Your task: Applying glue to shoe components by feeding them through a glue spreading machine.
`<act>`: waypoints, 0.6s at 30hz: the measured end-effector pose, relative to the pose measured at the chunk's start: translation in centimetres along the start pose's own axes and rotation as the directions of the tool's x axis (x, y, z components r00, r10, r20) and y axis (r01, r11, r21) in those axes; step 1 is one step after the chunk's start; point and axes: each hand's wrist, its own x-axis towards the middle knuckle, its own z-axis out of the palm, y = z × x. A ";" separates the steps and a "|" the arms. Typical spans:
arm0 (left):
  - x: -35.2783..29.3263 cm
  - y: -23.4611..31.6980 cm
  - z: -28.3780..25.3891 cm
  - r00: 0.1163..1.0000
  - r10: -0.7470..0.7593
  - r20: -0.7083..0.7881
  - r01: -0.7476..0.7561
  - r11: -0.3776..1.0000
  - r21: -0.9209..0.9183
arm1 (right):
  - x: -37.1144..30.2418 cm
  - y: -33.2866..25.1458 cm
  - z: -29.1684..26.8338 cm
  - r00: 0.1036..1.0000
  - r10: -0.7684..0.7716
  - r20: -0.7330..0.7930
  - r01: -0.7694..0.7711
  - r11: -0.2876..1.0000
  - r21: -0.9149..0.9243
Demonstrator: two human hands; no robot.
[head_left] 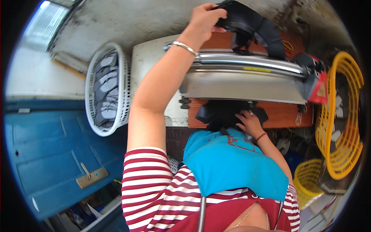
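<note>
Behind the metal roller machine [235, 86], my left hand [205, 22] is raised with its fingers closed on a black sheet-like piece [247, 18]. That piece arches over to the right and hangs down behind the long shiny roller. In front of the machine, my right hand [250, 124] lies with fingers apart on dark flat pieces [219, 112] at the near edge of the brown board [280, 114]. Part of these pieces is hidden under the machine's front plate. The machine's right end has a red cover [320, 83].
Left of the table stands a white basket [126, 92] of grey and black cut pieces. At right are a yellow basket [332, 154] holding more pieces and a lower yellow basket [305, 179]. A blue door [50, 143] is at far left. Yellow-handled scissors [288, 47] lie behind the machine.
</note>
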 end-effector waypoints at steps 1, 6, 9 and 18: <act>-0.7 0.8 -1.1 0.999 0.038 -0.025 -0.039 0.998 -0.042 | 0.0 -0.2 0.0 1.000 -0.004 -0.004 0.004 1.000 -0.019; -5.6 5.8 -10.9 0.961 0.229 -0.158 -0.250 0.959 -0.130 | -0.1 -0.6 0.7 0.998 -0.056 -0.024 0.055 0.998 -0.037; -9.2 9.6 -22.6 0.870 0.392 -0.299 -0.421 0.906 -0.035 | 0.2 -0.7 0.7 0.998 -0.056 -0.032 0.055 0.998 -0.038; -22.1 10.4 -36.3 0.247 0.828 -0.504 -0.166 0.548 0.820 | 0.8 -0.6 1.1 0.999 -0.013 -0.030 0.013 1.000 -0.012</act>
